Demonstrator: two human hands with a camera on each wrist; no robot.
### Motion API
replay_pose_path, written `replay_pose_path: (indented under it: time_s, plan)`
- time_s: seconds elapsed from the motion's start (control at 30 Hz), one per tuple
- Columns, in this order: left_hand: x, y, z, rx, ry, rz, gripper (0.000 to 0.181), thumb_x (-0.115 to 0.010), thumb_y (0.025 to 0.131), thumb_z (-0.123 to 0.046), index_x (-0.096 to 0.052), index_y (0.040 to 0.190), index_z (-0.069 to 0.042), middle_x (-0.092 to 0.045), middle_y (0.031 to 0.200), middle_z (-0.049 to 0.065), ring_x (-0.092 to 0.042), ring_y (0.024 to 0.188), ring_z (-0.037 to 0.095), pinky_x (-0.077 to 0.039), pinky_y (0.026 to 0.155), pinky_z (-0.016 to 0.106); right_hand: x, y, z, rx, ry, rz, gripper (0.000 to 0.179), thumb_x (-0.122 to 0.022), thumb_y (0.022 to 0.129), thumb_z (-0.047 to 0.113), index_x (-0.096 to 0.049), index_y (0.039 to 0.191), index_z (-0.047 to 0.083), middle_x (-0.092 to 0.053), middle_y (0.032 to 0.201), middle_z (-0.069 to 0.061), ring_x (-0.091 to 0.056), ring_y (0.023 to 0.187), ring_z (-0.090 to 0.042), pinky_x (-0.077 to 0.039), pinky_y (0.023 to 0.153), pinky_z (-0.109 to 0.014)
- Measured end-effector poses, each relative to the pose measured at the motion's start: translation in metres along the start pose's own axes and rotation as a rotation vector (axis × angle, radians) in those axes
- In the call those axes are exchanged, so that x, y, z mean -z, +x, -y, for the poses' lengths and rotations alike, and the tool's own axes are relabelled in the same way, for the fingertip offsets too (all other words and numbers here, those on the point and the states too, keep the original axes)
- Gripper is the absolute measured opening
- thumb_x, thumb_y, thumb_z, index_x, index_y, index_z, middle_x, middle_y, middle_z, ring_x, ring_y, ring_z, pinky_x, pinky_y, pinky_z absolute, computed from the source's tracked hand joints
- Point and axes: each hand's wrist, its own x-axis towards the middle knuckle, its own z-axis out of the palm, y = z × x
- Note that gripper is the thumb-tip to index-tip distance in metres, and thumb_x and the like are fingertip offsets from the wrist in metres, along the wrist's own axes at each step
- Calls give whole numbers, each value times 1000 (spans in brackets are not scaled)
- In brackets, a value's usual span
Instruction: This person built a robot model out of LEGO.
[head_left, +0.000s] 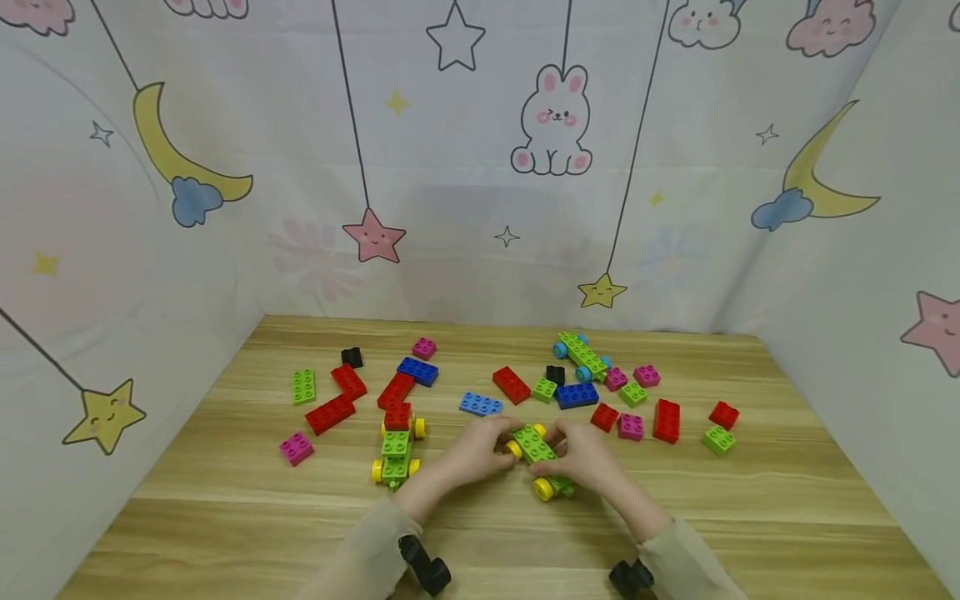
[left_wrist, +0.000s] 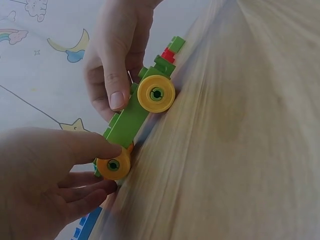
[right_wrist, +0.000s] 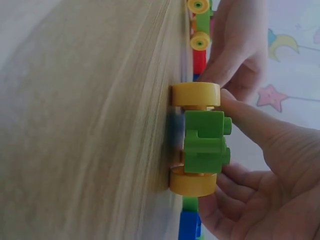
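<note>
A green toy car base with yellow wheels stands on the table between both hands. My left hand holds its far left end, the index finger against a yellow wheel in the left wrist view. The right hand grips the base from the other side, thumb on the near side and fingers behind it. In the right wrist view, the near end of the base faces the camera. Left of the hands stands another green car with yellow wheels and a red brick on it.
A green base with blue wheels sits at the back right. Loose bricks lie around, among them a light blue brick, a dark blue brick, a red brick and a pink brick. A patterned cloth hangs behind the table.
</note>
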Motion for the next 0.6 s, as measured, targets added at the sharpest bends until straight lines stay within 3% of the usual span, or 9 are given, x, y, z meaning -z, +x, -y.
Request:
replay_pose_path:
  time_s: [0.27,0.43,0.6]
  plan:
    - [0,0,-1,13,-8,4,48,-71,88,-10,-58,133,-3,-58,134,12,-62,113,23,-54,93,34,9,-2,-3,51,36,44,44,-84,77,27,-65,108,3,-70,103,-6,-67,88,-19,-58,75,-34]
    - [2,-1,-6,33,-25,-15,54,-74,88,-16,-54,136,-3,-55,136,14,-61,116,26,-52,96,38,26,-2,-13,204,69,81,47,-81,81,26,-62,115,-1,-68,109,-13,-67,93,-25,-58,79,-38]
    - [3,-2,-15,75,-36,-71,65,-78,84,-23,-50,139,-2,-51,139,16,-57,119,30,-50,99,44,42,6,-30,364,53,168,57,-78,84,24,-56,129,-2,-62,126,-19,-60,113,-35,-52,94,-50]
